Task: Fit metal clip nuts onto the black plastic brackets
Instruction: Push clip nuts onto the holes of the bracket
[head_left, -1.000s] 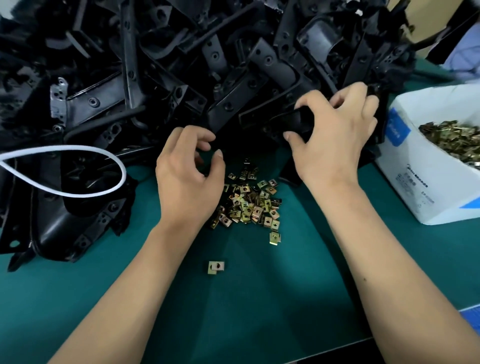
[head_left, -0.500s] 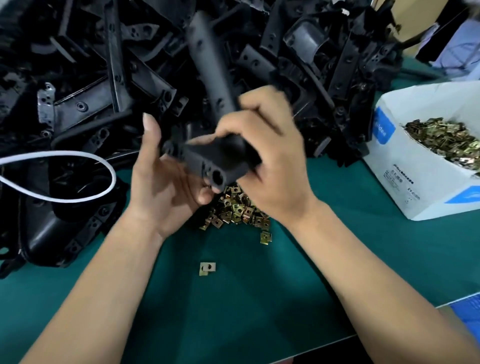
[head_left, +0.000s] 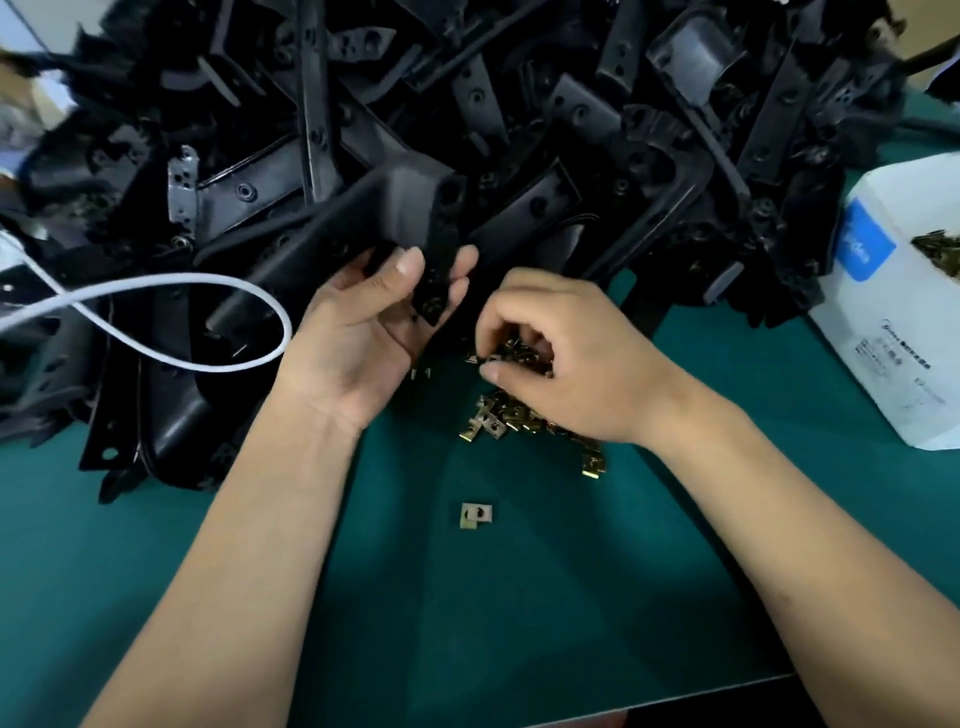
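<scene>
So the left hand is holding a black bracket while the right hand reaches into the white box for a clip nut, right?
Not quite. The left hand does hold the black bracket, but the head view shows the right hand picking from the loose pile of clip nuts on the green mat, not the white box.

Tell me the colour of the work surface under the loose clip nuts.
Dark teal green work mat; the head view, the only one, shows it plainly.

Two hands (head_left: 363, 338), one white box (head_left: 883, 332), one stray clip nut (head_left: 475, 515), uncounted heaped brackets (head_left: 519, 104).
</scene>
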